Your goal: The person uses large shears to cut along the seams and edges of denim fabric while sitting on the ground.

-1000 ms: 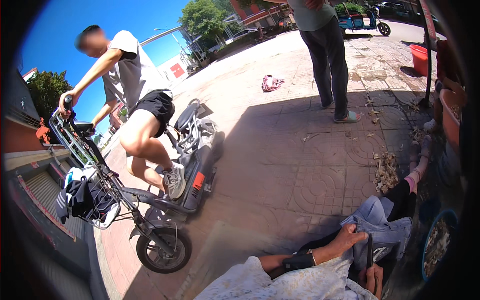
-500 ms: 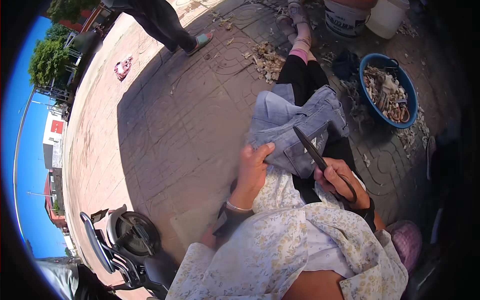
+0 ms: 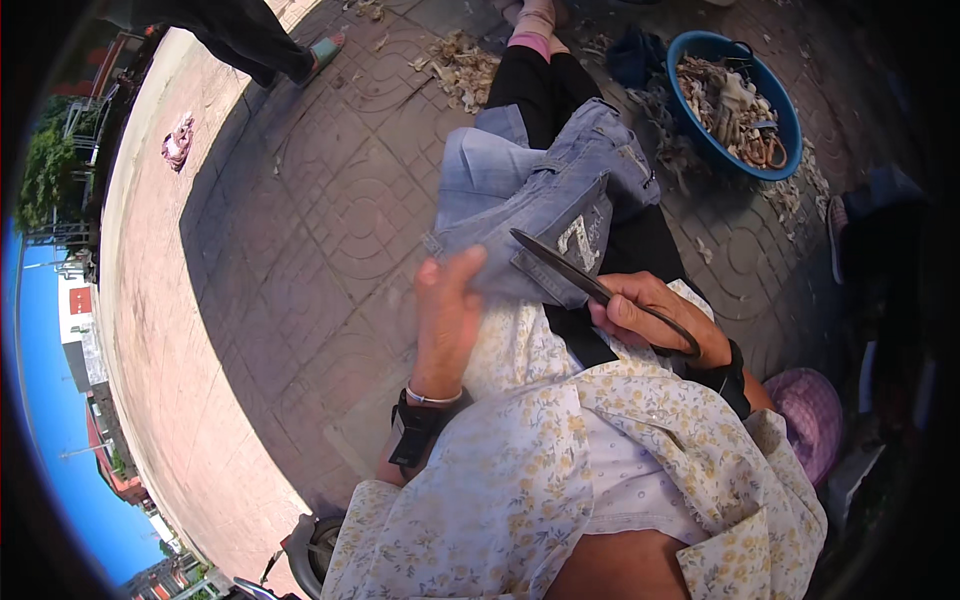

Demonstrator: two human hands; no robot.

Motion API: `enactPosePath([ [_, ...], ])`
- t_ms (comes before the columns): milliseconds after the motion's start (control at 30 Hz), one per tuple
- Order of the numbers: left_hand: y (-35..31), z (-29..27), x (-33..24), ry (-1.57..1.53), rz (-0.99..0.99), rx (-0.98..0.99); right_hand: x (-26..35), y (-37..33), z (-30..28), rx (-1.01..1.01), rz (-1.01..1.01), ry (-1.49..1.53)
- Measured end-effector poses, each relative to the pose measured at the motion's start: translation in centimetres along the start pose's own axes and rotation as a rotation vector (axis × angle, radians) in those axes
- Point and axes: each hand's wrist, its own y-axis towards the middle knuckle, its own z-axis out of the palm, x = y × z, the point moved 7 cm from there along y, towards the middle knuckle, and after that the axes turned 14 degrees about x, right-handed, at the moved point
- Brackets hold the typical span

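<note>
Light blue denim jeans (image 3: 550,205), bunched up with a whitish patch of print, lie across my black-trousered legs. My right hand (image 3: 660,315) is wrapped round black scissors (image 3: 565,268). The blades look closed together and point up and left over the denim. My left hand (image 3: 447,320) is at the near left edge of the jeans, thumb up. Its fingers are smeared by motion, so whether they grip the cloth does not show.
A blue basin (image 3: 797,160) full of fabric scraps stands at the far right, more scraps (image 3: 462,70) lying on the paving. Another person's leg (image 3: 255,40) is at the upper left. A pink crumpled cloth (image 3: 178,143) lies in the sun. A purple rounded thing (image 3: 805,420) is at my right.
My view has shifted, so the basin and jeans sit higher in the picture. The scissors now tilt further left. My left hand, which pinched the denim before, has become blurred at its edge.
</note>
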Motion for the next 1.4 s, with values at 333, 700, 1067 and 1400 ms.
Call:
enactPosePath([
  [333, 0.1, 0.8, -0.4, -0.009, -0.004, 0.054, 0.5, 0.5, 0.6, 0.051, 0.044, 0.017],
  [700, 0.0, 1.1, -0.7, -0.012, 0.014, 0.095, 0.6, 0.8, 0.8, 0.081, 0.055, 0.017],
  [1067, 0.0, 1.2, -1.3, 0.079, 0.043, 0.143, 1.0, 0.8, 0.7, 0.103, 0.049, 0.001],
  [1400, -0.1, 1.5, -1.5, 0.080, 0.038, 0.161, 0.6, 0.6, 0.9, 0.082, 0.069, 0.115],
])
